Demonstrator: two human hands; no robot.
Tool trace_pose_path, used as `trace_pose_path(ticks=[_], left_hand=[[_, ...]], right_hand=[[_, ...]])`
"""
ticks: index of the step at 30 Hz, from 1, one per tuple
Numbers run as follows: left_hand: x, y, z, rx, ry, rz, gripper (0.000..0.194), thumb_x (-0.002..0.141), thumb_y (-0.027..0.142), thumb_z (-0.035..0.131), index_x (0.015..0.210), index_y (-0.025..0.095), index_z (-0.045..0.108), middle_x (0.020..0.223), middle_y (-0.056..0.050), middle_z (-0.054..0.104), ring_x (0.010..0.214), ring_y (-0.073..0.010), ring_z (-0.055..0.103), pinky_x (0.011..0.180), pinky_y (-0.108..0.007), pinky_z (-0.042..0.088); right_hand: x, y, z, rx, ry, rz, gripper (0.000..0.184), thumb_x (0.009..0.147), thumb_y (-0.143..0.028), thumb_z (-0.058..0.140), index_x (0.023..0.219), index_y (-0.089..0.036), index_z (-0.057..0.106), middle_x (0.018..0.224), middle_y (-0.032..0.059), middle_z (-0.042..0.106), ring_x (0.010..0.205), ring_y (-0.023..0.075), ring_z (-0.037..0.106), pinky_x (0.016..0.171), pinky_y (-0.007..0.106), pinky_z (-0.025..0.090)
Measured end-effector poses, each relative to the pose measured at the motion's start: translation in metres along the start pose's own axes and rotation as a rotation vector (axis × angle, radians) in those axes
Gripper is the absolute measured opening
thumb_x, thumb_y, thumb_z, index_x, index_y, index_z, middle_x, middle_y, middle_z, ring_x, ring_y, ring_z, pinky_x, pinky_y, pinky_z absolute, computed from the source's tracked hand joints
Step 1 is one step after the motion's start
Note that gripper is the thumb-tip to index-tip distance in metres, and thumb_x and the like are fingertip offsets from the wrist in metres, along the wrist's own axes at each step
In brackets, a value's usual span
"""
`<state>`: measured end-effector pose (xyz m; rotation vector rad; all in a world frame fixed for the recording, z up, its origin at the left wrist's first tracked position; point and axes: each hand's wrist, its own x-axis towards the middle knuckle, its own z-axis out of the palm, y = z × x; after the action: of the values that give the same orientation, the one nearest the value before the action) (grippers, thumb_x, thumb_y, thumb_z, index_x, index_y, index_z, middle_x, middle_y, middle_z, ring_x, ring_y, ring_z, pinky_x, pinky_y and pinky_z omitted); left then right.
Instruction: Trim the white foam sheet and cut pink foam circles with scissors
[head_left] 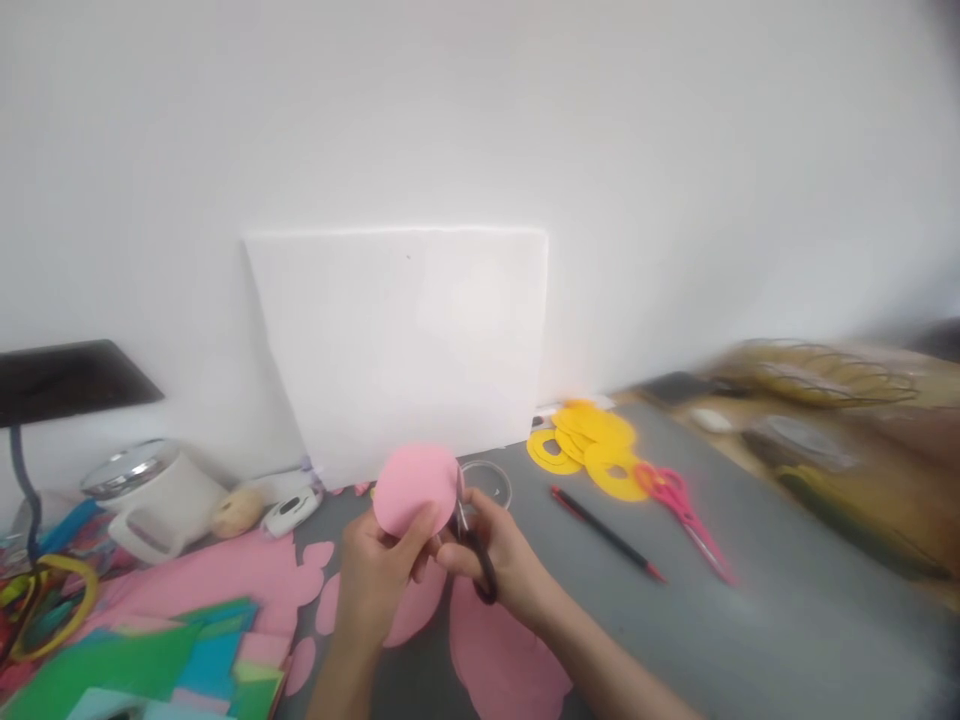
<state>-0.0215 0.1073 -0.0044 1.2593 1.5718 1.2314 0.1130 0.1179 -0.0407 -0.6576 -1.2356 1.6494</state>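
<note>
A round piece of pink paper (415, 487) is pinched in my left hand (379, 555), the thumb lying on its front. My right hand (499, 550) grips a pair of scissors with black handles (487, 575). The blades meet the right edge of the pink disc, partly hidden by my fingers and the paper. Below both hands, larger pink paper pieces (506, 655) lie on the grey table (630, 640). Just behind my right hand is a clear round ring or lid (495, 483).
Yellow paper rings (592, 440), pink-handled scissors (690, 520) and a black-red pencil (607, 532) lie to the right. On the left are coloured paper sheets (127, 665) and a white mug (169, 500). A white board (412, 340) leans on the wall.
</note>
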Motion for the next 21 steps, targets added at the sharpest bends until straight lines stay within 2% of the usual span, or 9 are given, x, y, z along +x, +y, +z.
trace_pose_path(ticks=[3,8,14,17,21], left_hand=[[0.002,-0.003,-0.001,-0.018,-0.015,-0.004,0.039,0.07,0.042,0.066,0.042,0.017,0.054,0.035,0.002,0.045,0.037,-0.01,0.039,0.041,-0.025,0.034],[0.004,-0.006,-0.002,-0.087,-0.023,-0.009,0.034,0.069,0.041,0.068,0.048,0.016,0.057,0.038,0.002,0.049,0.037,-0.0091,0.039,0.038,-0.023,0.034],[0.005,-0.006,-0.003,-0.094,-0.033,-0.023,0.035,0.068,0.041,0.068,0.048,0.015,0.056,0.042,0.001,0.053,0.037,-0.0077,0.04,0.038,-0.022,0.034],[0.006,-0.006,-0.003,-0.134,-0.01,-0.027,0.031,0.067,0.04,0.069,0.053,0.016,0.056,0.045,0.001,0.055,0.037,-0.0074,0.041,0.037,-0.021,0.032],[0.007,-0.009,-0.002,-0.181,-0.002,-0.031,0.031,0.067,0.041,0.068,0.056,0.017,0.054,0.043,0.003,0.051,0.037,-0.0075,0.038,0.037,-0.022,0.03]], right_hand=[[-0.001,0.0,0.0,0.01,-0.006,0.02,0.051,0.066,-0.047,0.08,0.094,-0.017,0.05,0.062,-0.0071,0.049,0.051,0.0051,0.033,0.048,0.02,0.025],[-0.002,-0.003,0.002,0.026,-0.009,0.035,0.052,0.064,-0.049,0.08,0.093,-0.016,0.052,0.07,-0.0019,0.056,0.057,0.0081,0.043,0.051,0.021,0.028],[0.0,0.0,0.0,0.006,0.014,0.068,0.054,0.06,-0.051,0.082,0.089,-0.018,0.052,0.064,-0.0046,0.052,0.055,0.0093,0.047,0.059,0.026,0.044],[0.0,0.005,-0.002,-0.003,0.014,0.084,0.052,0.063,-0.051,0.08,0.09,-0.018,0.051,0.064,-0.0044,0.052,0.058,0.0118,0.052,0.063,0.03,0.048],[-0.001,0.008,-0.001,-0.002,0.003,0.075,0.05,0.067,-0.054,0.076,0.09,-0.018,0.05,0.064,-0.0036,0.052,0.06,0.0127,0.053,0.063,0.03,0.048]])
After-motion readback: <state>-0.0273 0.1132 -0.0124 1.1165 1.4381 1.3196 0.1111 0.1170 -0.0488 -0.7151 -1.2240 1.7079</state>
